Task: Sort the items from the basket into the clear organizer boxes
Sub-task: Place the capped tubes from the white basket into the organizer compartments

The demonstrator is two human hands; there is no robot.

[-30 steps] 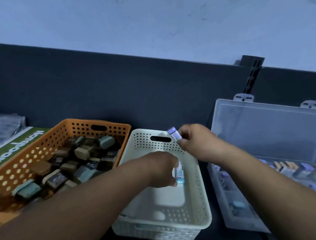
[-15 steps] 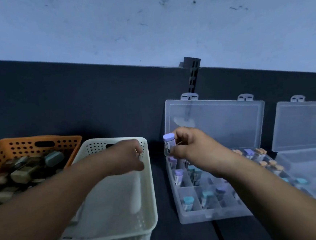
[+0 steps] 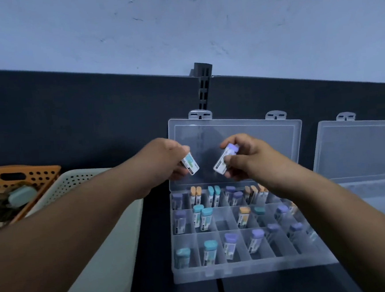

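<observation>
Bottom corners of the frame: both forearms reach in and up toward the centre.

Lower left: white basket (image 3: 99, 257) on the dark desk (image 3: 159, 245), perforated wall facing the lens.

Lower centre, just right of the basket with a strip of desk between: clear organizer box (image 3: 243, 271), open and gridded into compartments. Capped vials (image 3: 206, 218) stand in many cells, with teal, purple and orange caps (the right forearm covers part of the right-hand cells).

Mid-frame, over the box's back row:
- left hand (image 3: 163, 162), fingers curled round a labelled vial (image 3: 190, 166). The cap end is buried in the grip. The label is white with teal patches, and the free end points down-right.
- right hand (image 3: 248, 162), thumb and fingers pinching a purple-capped vial (image 3: 225, 161), tilted with cap up-right and base down-left.

The two vials sit close together but apart, both held in the air and neither in a compartment.

Behind the hands: the box's lid (image 3: 243, 130), standing upright against the dark partition (image 3: 69, 114).

Right edge: second clear box (image 3: 359, 146), lid also up, contents too blurred to read.

Left edge, mid-height: orange basket (image 3: 31, 175) behind the white one, holding dull brown and green blocks (image 3: 20, 196).

Upper centre: slotted bracket (image 3: 203, 85) on the partition. Above it is a pale, scuffed wall (image 3: 177, 27).
</observation>
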